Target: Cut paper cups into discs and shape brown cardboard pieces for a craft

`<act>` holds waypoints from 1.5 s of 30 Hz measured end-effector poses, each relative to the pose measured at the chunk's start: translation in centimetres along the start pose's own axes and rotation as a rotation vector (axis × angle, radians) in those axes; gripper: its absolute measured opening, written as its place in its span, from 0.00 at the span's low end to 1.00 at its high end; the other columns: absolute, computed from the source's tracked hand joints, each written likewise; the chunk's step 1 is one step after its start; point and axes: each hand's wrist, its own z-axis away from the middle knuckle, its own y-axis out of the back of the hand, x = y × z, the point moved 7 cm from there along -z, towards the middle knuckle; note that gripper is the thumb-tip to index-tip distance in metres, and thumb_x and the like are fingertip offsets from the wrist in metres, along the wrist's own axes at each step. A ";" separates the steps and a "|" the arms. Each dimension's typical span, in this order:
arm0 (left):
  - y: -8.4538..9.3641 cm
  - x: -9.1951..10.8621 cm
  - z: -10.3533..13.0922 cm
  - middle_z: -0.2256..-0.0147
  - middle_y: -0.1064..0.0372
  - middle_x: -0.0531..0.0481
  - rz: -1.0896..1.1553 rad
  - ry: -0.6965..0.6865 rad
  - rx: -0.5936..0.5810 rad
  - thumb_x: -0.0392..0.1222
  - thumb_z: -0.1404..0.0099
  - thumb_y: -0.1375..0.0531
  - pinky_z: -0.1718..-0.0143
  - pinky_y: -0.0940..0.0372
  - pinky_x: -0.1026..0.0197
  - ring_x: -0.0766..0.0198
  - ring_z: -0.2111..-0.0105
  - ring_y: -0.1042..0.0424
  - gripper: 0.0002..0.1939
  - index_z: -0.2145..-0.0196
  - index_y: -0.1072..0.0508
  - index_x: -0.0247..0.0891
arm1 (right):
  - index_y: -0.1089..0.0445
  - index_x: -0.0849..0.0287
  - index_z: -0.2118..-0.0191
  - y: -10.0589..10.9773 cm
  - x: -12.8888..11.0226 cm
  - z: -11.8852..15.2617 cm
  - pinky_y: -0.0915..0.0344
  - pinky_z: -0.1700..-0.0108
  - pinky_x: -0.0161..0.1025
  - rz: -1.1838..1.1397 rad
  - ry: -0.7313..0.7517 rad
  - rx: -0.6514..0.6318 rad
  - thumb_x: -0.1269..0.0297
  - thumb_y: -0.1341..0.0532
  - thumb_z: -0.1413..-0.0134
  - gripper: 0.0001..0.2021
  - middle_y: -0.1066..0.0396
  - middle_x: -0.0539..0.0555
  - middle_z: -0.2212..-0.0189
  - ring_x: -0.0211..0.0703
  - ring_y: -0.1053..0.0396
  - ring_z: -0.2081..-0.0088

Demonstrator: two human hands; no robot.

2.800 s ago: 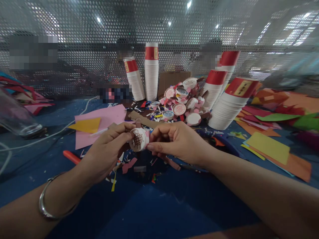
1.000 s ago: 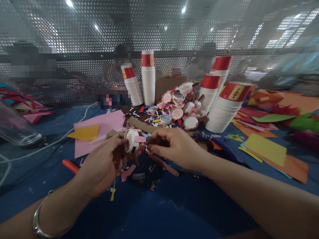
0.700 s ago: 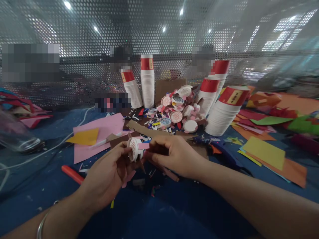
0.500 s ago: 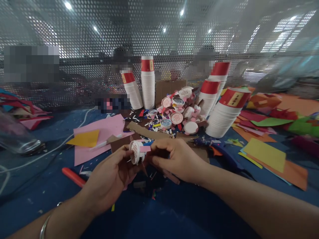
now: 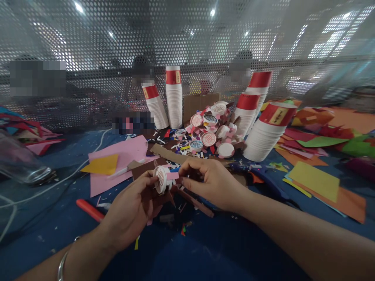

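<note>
A small white paper disc piece (image 5: pixel 161 180) with a reddish grid drawing on its face is pinched in my left hand (image 5: pixel 133 207). A pink paper strip (image 5: pixel 172 176) and a blue strip (image 5: pixel 175 170) stick out from its right side. My right hand (image 5: pixel 205 177) is closed at the right end of these strips; what its fingertips hold is too small to make out. Behind my hands lies a pile of similar discs (image 5: pixel 208 138), some with red or blue drawings, among paper scraps.
Stacks of red and white paper cups (image 5: pixel 174 97) stand behind, with more (image 5: pixel 262 138) at the right. A blue glue gun (image 5: pixel 271 183) lies right of my hands. Pink paper (image 5: pixel 99 181), a red-handled tool (image 5: pixel 89 209) and a clear jar (image 5: pixel 23 164) are left; coloured sheets (image 5: pixel 315 181) lie right.
My right hand has moved slightly back from the disc piece, and its fingertips are closer together. The blue strip shows more clearly. The whole view has shifted a little.
</note>
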 end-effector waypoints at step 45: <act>1.9 3.4 -1.2 0.59 0.20 0.46 -0.017 -0.455 0.033 0.30 0.36 0.36 0.58 0.28 0.65 0.62 0.60 0.24 0.07 0.63 0.17 0.36 | 0.22 0.61 0.66 -1.9 0.1 0.6 0.42 0.77 0.32 0.066 -0.099 -0.277 0.77 0.37 0.42 0.07 0.32 0.43 0.85 0.29 0.38 0.86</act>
